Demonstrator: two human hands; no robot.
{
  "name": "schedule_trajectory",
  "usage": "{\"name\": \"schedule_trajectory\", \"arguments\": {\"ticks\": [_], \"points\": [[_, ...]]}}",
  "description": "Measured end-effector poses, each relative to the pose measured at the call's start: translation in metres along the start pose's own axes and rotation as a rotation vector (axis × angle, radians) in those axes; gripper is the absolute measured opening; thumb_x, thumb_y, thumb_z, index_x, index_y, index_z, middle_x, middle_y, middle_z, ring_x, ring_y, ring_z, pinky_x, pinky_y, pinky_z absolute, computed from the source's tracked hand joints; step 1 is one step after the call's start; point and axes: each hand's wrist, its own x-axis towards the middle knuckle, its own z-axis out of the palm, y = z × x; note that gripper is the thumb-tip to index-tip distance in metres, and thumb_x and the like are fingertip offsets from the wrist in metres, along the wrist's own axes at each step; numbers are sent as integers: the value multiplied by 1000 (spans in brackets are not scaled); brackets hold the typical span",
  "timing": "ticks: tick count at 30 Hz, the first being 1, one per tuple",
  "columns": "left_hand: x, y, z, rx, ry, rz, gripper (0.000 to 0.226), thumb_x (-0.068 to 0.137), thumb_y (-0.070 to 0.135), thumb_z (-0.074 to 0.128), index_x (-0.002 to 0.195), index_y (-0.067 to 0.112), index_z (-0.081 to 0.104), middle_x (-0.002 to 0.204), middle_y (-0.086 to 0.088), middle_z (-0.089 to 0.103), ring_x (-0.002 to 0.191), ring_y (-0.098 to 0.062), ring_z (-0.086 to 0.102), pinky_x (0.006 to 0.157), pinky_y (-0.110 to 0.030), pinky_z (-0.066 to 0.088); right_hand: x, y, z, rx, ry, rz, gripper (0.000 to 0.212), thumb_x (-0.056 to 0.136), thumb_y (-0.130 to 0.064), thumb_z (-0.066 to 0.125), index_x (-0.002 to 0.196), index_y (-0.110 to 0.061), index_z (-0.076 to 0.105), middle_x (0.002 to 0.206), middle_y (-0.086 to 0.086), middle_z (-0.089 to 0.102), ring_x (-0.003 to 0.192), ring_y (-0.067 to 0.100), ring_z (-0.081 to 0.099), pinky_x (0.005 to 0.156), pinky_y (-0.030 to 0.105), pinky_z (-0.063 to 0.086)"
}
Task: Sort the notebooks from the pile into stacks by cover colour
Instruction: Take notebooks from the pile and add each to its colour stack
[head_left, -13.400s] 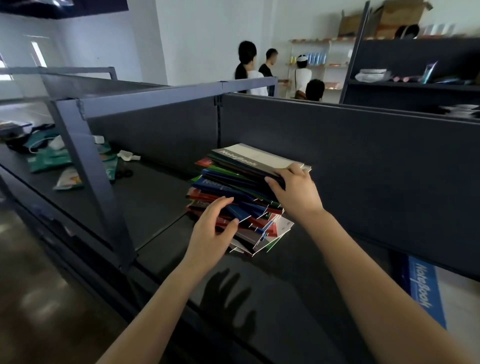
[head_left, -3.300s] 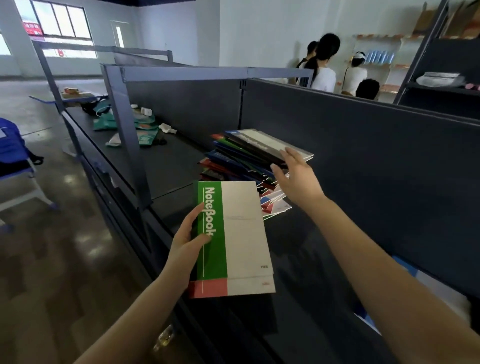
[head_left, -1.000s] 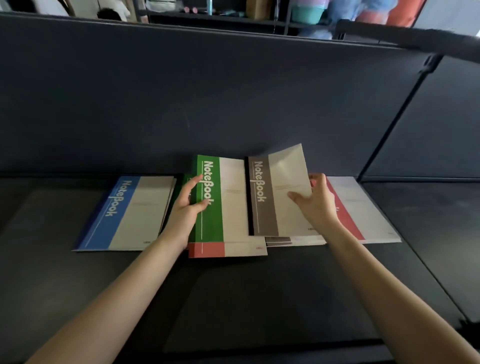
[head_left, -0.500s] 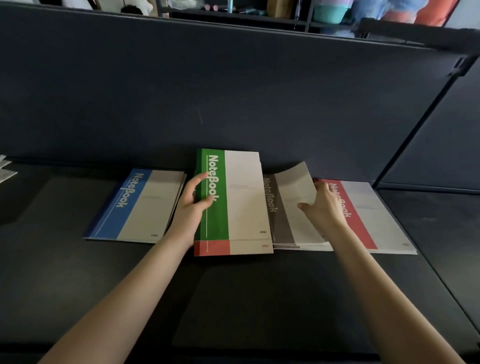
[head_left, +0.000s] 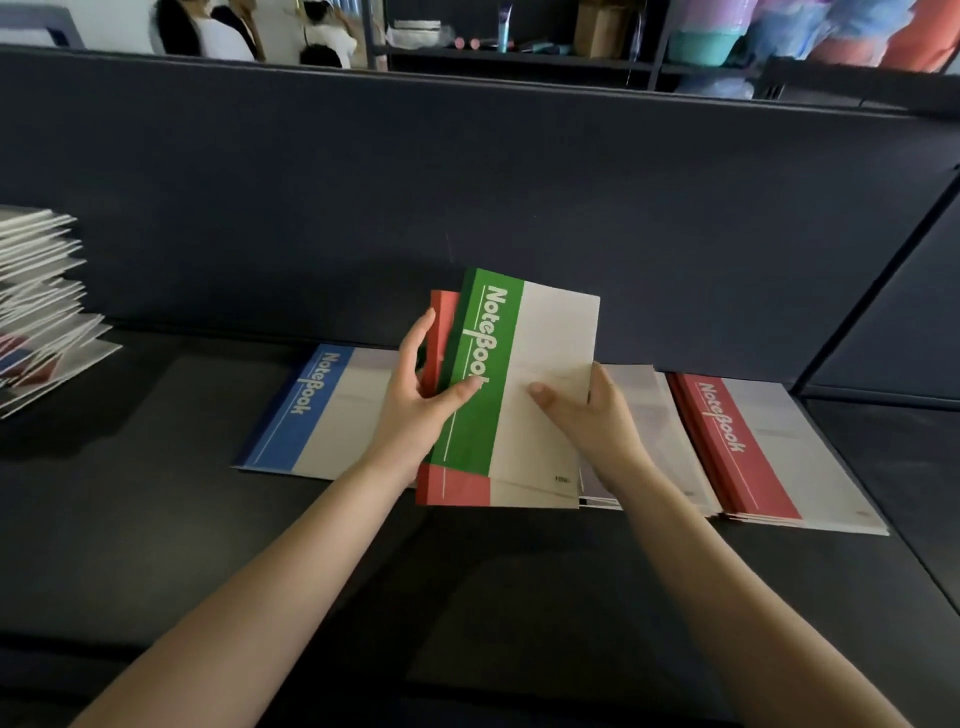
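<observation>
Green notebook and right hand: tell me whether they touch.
Touching. The head view shows the right hand pinching the green notebook: its thumb lies flat on the pale cover, and its fingers pass behind the notebook's right edge.

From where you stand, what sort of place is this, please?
Probably a shop or its stockroom. A dark shelf with a back panel holds many identical notebooks, and the rack behind carries a cardboard box and stacked plastic tubs.
</observation>
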Motion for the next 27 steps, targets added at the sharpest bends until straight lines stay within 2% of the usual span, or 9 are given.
{"name": "schedule_trajectory", "arguments": {"ticks": [5, 9, 12, 16, 18, 20, 23, 25, 27], "points": [[-10, 1, -33, 6, 185, -54, 41, 95, 20, 56, 131, 34, 42, 110, 19, 55, 83, 12, 63, 61, -10, 50, -2, -11, 30, -44, 68, -87, 48, 88, -23, 67, 127, -17, 40, 113, -7, 56, 98, 12, 55, 77, 30, 48], [-22, 6, -71, 98, 300, -52, 49, 91, 21, 62, 134, 36, 43, 112, 21, 54, 88, 13, 60, 64, -11, 49, 4, -4, 40, -97, 74, -65, 56, 88, -19, 66, 135, -16, 36, 123, 1, 55, 112, 21, 54, 83, 32, 44], [-29, 14, -102, 165, 382, -59, 52, 90, 26, 64, 136, 38, 41, 109, 26, 50, 95, 2, 57, 71, -19, 47, 7, 1, 44, -176, 33, -51, 74, 90, -17, 64, 150, -18, 19, 134, 4, 50, 119, 24, 51, 83, 25, 39], [-34, 22, -129, 211, 478, -31, 52, 90, 29, 63, 135, 38, 40, 114, 20, 51, 101, -4, 55, 79, -25, 46, 7, 9, 56, -325, -11, -59, 82, 93, -12, 57, 153, -20, 2, 120, 12, 60, 84, 18, 58, 62, 20, 43], [-35, 26, -134, 201, 497, -26, 49, 91, 28, 63, 134, 39, 41, 113, 19, 51, 101, -4, 55, 77, -24, 46, 10, 14, 63, -371, -16, -91, 81, 93, -9, 57, 153, -18, 4, 136, 15, 48, 107, 26, 55, 81, 30, 48], [-35, 27, -134, 175, 498, -24, 46, 91, 27, 63, 129, 42, 42, 111, 22, 52, 102, -6, 56, 77, -24, 47, 12, 16, 69, -440, -46, -104, 80, 93, -6, 56, 153, -16, 5, 155, 12, 22, 133, 30, 38, 102, 34, 39], [-37, 24, -127, 170, 454, -48, 46, 91, 28, 63, 128, 43, 41, 113, 21, 52, 102, -6, 56, 75, -24, 46, 14, 17, 72, -561, -66, -120, 76, 93, -7, 56, 153, -19, 11, 160, 5, -4, 146, 30, 11, 115, 39, 26], [-37, 20, -120, 163, 418, -66, 47, 90, 30, 64, 128, 43, 40, 122, 13, 53, 106, -10, 57, 77, -27, 48, 14, 15, 72, -606, -36, -185, 72, 93, -10, 58, 151, -24, 19, 161, 3, -2, 147, 29, 1, 118, 47, 20], [-35, 15, -111, 149, 384, -79, 47, 89, 31, 64, 127, 44, 40, 124, 11, 54, 107, -12, 58, 78, -27, 49, 9, 10, 70, -537, 9, -259, 63, 95, -17, 57, 149, -25, 27, 160, 1, 9, 147, 28, 11, 116, 44, 26]]}}
